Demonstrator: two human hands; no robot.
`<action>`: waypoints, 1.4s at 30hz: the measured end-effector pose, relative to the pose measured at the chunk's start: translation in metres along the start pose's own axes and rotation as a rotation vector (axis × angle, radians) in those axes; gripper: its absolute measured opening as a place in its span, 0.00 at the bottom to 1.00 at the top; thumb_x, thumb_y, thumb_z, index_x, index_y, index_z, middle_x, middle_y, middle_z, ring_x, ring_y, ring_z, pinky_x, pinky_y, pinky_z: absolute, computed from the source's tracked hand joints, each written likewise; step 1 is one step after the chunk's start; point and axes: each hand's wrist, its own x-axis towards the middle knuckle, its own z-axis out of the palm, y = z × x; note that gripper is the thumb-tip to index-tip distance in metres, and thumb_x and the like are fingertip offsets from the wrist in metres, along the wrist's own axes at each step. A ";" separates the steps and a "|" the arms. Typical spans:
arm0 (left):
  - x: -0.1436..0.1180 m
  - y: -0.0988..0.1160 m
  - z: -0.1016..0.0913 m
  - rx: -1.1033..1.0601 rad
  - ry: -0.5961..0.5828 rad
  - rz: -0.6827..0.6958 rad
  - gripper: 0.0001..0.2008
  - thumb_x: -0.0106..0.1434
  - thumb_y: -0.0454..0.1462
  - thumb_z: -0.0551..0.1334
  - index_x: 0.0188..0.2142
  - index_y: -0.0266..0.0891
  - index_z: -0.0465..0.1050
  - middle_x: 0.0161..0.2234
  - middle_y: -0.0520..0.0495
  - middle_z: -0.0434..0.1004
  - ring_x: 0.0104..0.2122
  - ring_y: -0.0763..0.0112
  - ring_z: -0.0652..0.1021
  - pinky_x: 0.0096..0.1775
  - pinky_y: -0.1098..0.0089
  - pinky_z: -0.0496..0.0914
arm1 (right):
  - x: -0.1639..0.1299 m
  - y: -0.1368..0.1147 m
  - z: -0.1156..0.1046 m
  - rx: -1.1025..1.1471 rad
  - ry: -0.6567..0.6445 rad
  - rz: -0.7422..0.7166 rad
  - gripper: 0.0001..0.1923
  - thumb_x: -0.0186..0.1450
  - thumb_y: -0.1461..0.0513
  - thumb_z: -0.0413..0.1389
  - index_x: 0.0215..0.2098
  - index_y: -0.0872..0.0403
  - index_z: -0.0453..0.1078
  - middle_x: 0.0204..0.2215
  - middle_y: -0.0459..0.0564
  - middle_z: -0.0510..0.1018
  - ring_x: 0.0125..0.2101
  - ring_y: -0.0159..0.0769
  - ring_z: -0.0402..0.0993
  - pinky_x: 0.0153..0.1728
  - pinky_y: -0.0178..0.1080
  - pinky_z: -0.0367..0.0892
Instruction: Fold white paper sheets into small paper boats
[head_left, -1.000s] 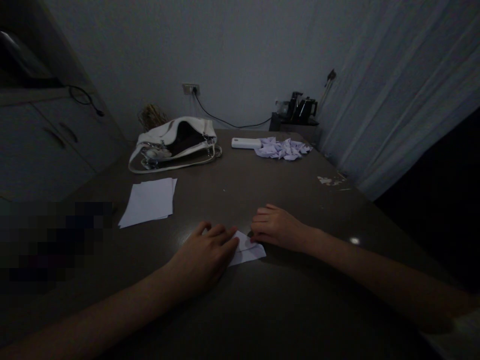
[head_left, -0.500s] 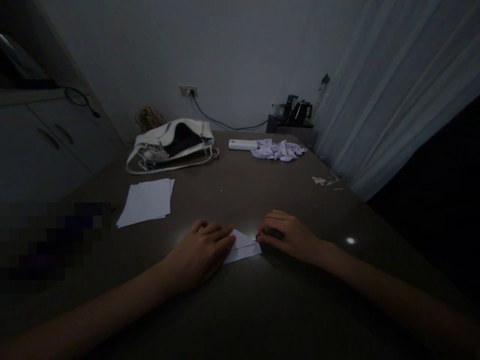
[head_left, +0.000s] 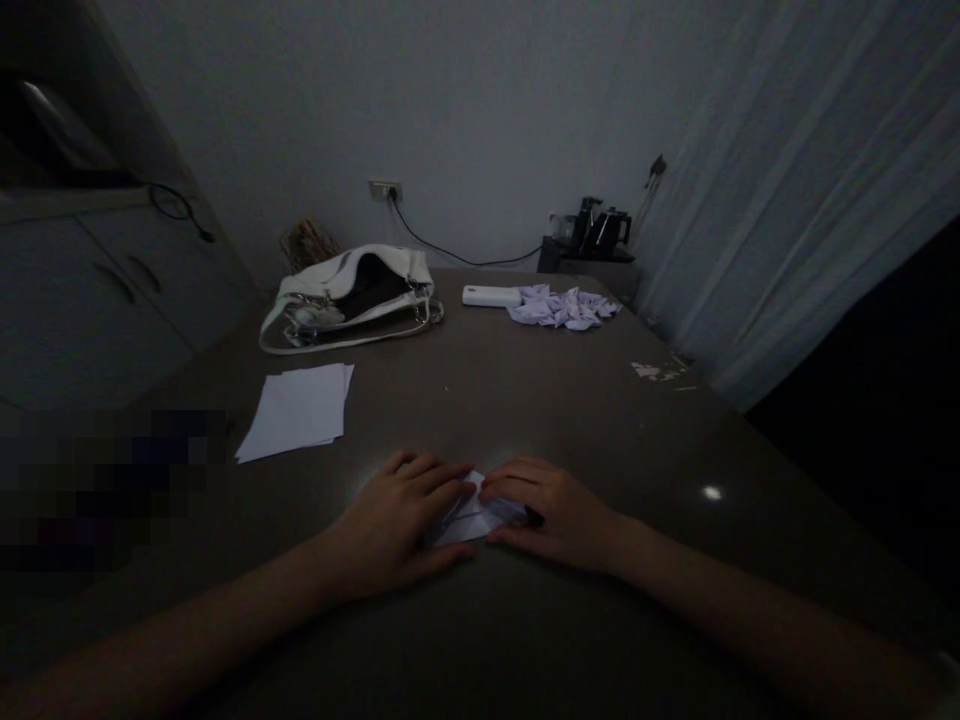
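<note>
A small folded sheet of white paper (head_left: 469,522) lies on the dark table in front of me, with creases across it. My left hand (head_left: 401,515) covers its left end, fingers along the far side and thumb by the near edge. Around the right end curls my right hand (head_left: 551,510), its fingertips on top and its thumb at the near edge. Both hands grip the paper, and much of it is hidden beneath them. A dark spot shows under the right palm; I cannot tell what it is.
A stack of white paper sheets (head_left: 296,410) lies at the left. Behind it sits an open white handbag (head_left: 352,280). Toward the back are a white oblong object (head_left: 491,296) and a heap of folded paper pieces (head_left: 562,307). A black kettle (head_left: 609,232) stands beyond the table's far right corner.
My right hand has moved left from beside the paper's tip onto the paper and closed round its right end. My left thumb now reaches along the near edge. The view shifted slightly.
</note>
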 end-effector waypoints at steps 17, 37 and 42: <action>0.000 0.001 0.003 -0.088 0.014 0.010 0.16 0.66 0.42 0.58 0.49 0.36 0.70 0.46 0.40 0.74 0.44 0.59 0.73 0.43 0.59 0.66 | -0.004 0.003 0.003 -0.041 0.028 -0.033 0.15 0.64 0.55 0.58 0.45 0.57 0.71 0.43 0.54 0.77 0.44 0.38 0.71 0.46 0.41 0.67; -0.002 0.002 0.008 -0.123 0.084 0.052 0.10 0.67 0.36 0.55 0.40 0.34 0.73 0.36 0.42 0.73 0.36 0.64 0.73 0.36 0.66 0.69 | -0.001 -0.002 0.003 -0.091 0.056 -0.040 0.15 0.62 0.57 0.60 0.43 0.58 0.71 0.41 0.54 0.77 0.42 0.39 0.71 0.43 0.40 0.67; -0.002 0.000 0.011 -0.088 0.133 0.058 0.11 0.69 0.35 0.53 0.38 0.34 0.73 0.34 0.43 0.73 0.34 0.66 0.73 0.34 0.69 0.68 | -0.002 -0.002 0.004 -0.090 0.057 -0.046 0.10 0.66 0.60 0.55 0.42 0.58 0.73 0.40 0.54 0.76 0.41 0.37 0.70 0.42 0.39 0.66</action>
